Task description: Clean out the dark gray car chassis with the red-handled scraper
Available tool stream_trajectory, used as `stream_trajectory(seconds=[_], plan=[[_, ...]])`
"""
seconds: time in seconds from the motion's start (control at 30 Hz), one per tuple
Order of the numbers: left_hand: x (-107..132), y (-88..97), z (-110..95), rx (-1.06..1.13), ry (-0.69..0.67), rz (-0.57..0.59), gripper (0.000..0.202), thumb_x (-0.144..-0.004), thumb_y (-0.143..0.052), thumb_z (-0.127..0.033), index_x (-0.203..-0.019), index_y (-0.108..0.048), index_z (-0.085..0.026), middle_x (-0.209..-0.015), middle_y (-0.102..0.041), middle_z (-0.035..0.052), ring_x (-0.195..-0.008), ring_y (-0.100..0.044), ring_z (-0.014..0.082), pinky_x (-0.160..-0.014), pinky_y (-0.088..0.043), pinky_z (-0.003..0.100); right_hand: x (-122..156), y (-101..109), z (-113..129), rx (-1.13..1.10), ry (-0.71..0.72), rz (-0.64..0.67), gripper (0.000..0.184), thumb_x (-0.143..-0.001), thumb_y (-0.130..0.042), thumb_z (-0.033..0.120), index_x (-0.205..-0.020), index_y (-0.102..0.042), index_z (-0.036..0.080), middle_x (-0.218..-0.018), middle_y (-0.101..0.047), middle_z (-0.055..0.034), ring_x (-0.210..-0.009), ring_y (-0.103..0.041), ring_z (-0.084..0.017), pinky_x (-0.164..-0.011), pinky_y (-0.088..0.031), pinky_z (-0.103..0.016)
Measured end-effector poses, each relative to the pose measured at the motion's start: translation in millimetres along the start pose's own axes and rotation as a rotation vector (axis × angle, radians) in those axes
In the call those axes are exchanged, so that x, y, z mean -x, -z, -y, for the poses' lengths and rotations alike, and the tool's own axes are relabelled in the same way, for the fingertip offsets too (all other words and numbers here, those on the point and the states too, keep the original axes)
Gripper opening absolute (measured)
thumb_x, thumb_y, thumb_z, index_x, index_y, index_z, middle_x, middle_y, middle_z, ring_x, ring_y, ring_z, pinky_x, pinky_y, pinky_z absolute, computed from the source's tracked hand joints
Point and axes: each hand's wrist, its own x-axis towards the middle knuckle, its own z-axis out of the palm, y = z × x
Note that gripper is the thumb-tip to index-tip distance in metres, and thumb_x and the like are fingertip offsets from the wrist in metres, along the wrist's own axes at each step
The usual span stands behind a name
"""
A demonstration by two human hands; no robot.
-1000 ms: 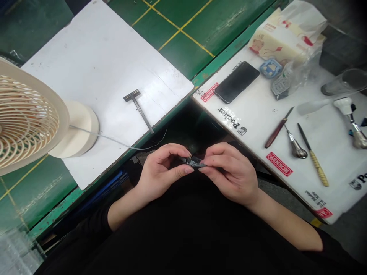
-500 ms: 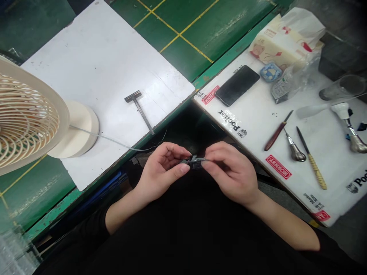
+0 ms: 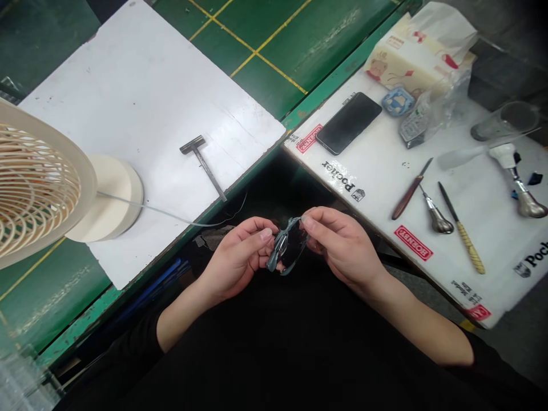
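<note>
Both of my hands meet over my lap, below the gap between two tables. My left hand [image 3: 240, 260] and my right hand [image 3: 338, 248] pinch a small dark object with a grey-blue rim [image 3: 287, 251] from either side. The object is tilted so that a dark glossy face shows. Fingers of each hand are closed on its edges. I cannot make out what the object is.
A white board [image 3: 141, 103] on the left green table holds a small T-shaped metal tool [image 3: 201, 162] and a beige fan [image 3: 38, 182] with a cable. The right white board [image 3: 385, 171] carries a black phone [image 3: 349, 123], several hand tools [image 3: 436, 200], a tissue pack [image 3: 411, 51] and a glass [image 3: 505, 120].
The small object has been turned up from edge-on to show its dark face. My hands have shifted slightly lower and my left fingers have curled in tighter.
</note>
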Motion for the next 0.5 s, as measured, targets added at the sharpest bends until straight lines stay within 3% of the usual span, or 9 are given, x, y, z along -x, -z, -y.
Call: stream_trajectory(seconds=[0.23, 0.5], plan=[[-1.8, 4.2, 2.6, -0.042, -0.022, -0.011, 0.036, -0.092, -0.103, -0.031, -0.112, -0.077, -0.015, -0.084, -0.083, 0.0027, -0.066, -0.080, 0.0156, -0.066, -0.067, 0.024, 1.4, 3.1, -0.9, 0.050, 0.025, 0.016, 0.030, -0.106, -0.088, 0.054, -0.099, -0.083, 0.025, -0.085, -0.066, 0.0000, -0.071, -0.047, -0.014, -0.064, -0.036, -0.033], [-2.2, 1.9, 0.3, 0.013, 0.018, 0.018, 0.031, -0.096, -0.100, -0.032, -0.114, -0.087, -0.011, -0.090, -0.086, 0.0090, -0.075, -0.081, 0.0162, -0.078, -0.071, 0.027, 1.5, 3.2, 2.0, -0.019, 0.028, -0.043, 0.029, -0.101, -0.094, 0.052, -0.093, -0.083, 0.025, -0.076, -0.061, 0.0007, -0.068, -0.047, -0.014, -0.062, -0.036, -0.032]])
